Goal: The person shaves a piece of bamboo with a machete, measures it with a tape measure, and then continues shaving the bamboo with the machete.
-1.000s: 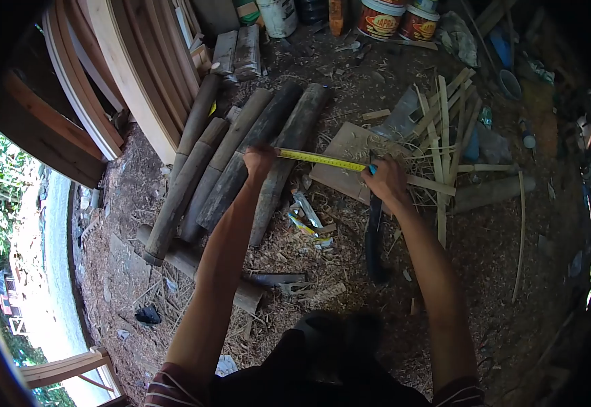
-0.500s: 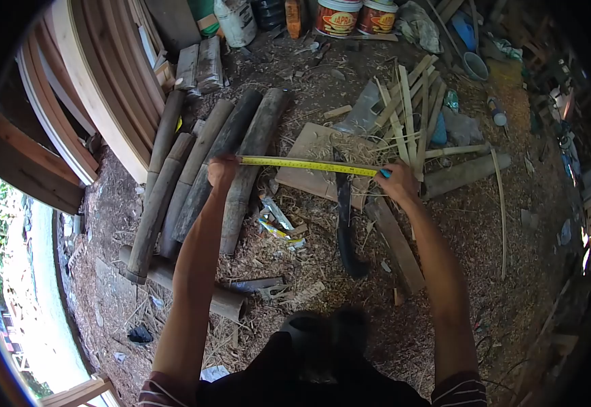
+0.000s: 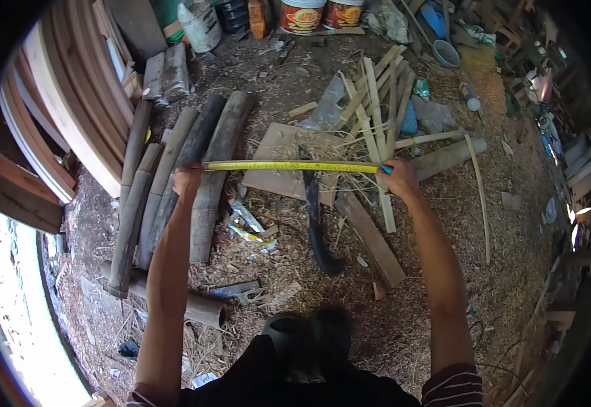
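Head view: yellow tape [image 3: 261,165] in pinch of left hand [image 3: 187,178] and right hand [image 3: 397,178]; buckets [image 3: 302,18], contents unseen.

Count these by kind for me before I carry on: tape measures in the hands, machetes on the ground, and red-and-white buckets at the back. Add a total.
Yellow tape measure, stretched between the left hand and the right hand: 1
Machete: 1
Red-and-white buckets, partly cut off by the picture's edge: 2
Total: 4
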A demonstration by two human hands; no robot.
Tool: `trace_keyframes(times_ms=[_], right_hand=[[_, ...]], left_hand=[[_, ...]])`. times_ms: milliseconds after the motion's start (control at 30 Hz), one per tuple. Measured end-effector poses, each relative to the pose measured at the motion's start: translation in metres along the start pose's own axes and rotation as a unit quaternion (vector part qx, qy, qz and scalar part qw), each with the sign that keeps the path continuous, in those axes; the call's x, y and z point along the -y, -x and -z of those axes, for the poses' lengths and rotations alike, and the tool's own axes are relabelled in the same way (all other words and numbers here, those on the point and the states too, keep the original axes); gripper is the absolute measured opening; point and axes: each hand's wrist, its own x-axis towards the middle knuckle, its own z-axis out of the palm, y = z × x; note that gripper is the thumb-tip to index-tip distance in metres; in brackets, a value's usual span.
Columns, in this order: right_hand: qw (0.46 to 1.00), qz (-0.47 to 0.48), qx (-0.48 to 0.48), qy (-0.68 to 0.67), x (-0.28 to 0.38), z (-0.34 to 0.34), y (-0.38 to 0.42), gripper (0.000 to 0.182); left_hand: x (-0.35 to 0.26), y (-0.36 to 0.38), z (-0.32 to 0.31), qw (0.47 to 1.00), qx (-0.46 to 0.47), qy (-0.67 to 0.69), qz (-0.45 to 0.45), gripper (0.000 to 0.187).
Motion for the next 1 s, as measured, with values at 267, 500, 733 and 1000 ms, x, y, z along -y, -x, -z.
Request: trace_keyframes(times_ms=[267,500,733,1000], right_hand=[[0.997,-0.079,0.009,0.02,-0.038,0.015,-0.003,0.033],[0.995,-0.086,0.051,-0.006,-0.059,0.023,-0.013,0.036],[0.998,-0.053,0.025,-0.017,-0.078,0.015,-0.014,0.036],[0.998,-0.026,0.01,-0.059,-0.081,0.009,-0.011,0.032]], left_hand=[[0.014,-0.019,-0.005,1.0,0.022,0.007,-0.005,0.034],[0.005,-0.005,0.004,0.999,0.019,0.024,-0.03,0.035],[-0.002,0.003,0.009,0.999,0.014,0.009,-0.041,0.033],[-0.003,0.006,0.012,0.998,0.0,0.012,-0.067,0.033]])
